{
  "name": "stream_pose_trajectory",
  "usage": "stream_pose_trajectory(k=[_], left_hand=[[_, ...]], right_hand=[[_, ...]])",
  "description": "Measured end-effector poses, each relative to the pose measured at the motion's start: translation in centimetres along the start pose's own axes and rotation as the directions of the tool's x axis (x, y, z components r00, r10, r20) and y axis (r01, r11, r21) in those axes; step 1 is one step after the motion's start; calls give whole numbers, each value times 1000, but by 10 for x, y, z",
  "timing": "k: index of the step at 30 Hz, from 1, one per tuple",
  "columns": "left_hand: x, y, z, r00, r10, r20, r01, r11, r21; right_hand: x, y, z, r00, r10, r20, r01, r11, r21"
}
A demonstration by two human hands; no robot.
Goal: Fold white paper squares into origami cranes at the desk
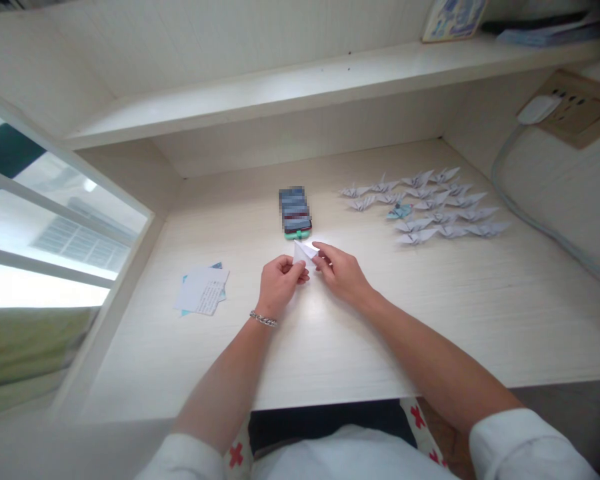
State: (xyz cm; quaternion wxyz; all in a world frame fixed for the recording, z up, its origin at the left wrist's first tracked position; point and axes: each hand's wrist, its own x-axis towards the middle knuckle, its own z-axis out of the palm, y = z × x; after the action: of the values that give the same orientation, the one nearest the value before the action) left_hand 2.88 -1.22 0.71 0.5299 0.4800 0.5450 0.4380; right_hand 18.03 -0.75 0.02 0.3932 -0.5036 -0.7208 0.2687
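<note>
A small piece of folded white paper (304,253) is held up just above the desk between both hands. My left hand (281,281), with a chain bracelet at its wrist, pinches the paper's lower left part between thumb and fingers. On the other side, my right hand (343,268) has its fingertips closed on the right edge of the paper. Just beyond the paper lies a phone (295,210) with a green edge, its screen blurred out. Several folded paper cranes (430,200) stand in rows at the back right, mostly white, with one blue crane (399,211) among them.
Flat paper sheets (200,291), white and blue, lie stacked at the left of the desk (325,360). A shelf (260,100) spans the back. At right, a white plug sits in a wall socket (573,107), its cable (540,223) running down. A window (65,207) is at left.
</note>
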Motion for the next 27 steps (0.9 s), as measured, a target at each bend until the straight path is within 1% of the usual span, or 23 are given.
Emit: stream_pose_trajectory(k=[4, 6, 8, 10, 12, 14, 16, 18, 19, 20, 21, 22, 23, 24, 25, 26, 27], left_hand=[[0, 1, -3, 998, -7, 70, 5, 1000, 24], [0, 1, -4, 995, -12, 95, 9, 999, 36], [1, 0, -4, 994, -15, 108, 11, 999, 33], [2, -1, -3, 994, 2, 112, -3, 1000, 9], [2, -1, -2, 994, 27, 105, -25, 1000, -18], [3, -2, -1, 994, 41, 100, -39, 999, -24], [2, -3, -1, 994, 51, 102, -51, 999, -5], [2, -4, -1, 991, 64, 117, -66, 998, 21], [2, -4, -2, 989, 66, 130, -71, 997, 28], [2, -4, -3, 987, 63, 145, -68, 997, 30], [2, -4, -4, 986, 52, 161, -57, 998, 22], [3, -3, -5, 984, 39, 176, -41, 999, 3], [3, -3, -6, 982, 27, 187, -23, 999, -23], [4, -2, -8, 981, 16, 196, -7, 999, -50], [4, -1, -9, 979, 9, 202, 6, 997, -72], [5, -1, -10, 979, 4, 205, 13, 996, -83], [5, 0, -11, 979, 2, 205, 15, 997, -81]], right_hand=[[0, 2, -2, 997, -80, 22, 80, 997, -9], [0, 2, -3, 996, -84, 17, 85, 996, -15], [0, 1, -3, 999, -37, 12, 36, 999, 13], [0, 0, -2, 999, 47, 14, -48, 995, 88], [0, 0, 0, 991, 129, 34, -133, 974, 183], [0, 0, 2, 984, 173, 38, -177, 959, 222], [-1, 0, 3, 987, 158, -2, -155, 971, 181], [0, -1, 2, 993, 105, -48, -99, 987, 128], [0, -1, 2, 994, 94, -56, -86, 988, 129], [1, -1, 2, 993, 110, -50, -100, 981, 165], [1, 0, 1, 988, 155, -25, -144, 961, 235], [2, 0, 1, 976, 217, 21, -212, 919, 333], [4, 1, 1, 956, 280, 89, -290, 848, 443], [5, 2, 1, 931, 323, 170, -362, 758, 543], [6, 3, 1, 907, 343, 244, -418, 669, 615], [7, 4, 2, 891, 348, 293, -452, 605, 656], [8, 4, 2, 885, 349, 309, -463, 578, 672]])
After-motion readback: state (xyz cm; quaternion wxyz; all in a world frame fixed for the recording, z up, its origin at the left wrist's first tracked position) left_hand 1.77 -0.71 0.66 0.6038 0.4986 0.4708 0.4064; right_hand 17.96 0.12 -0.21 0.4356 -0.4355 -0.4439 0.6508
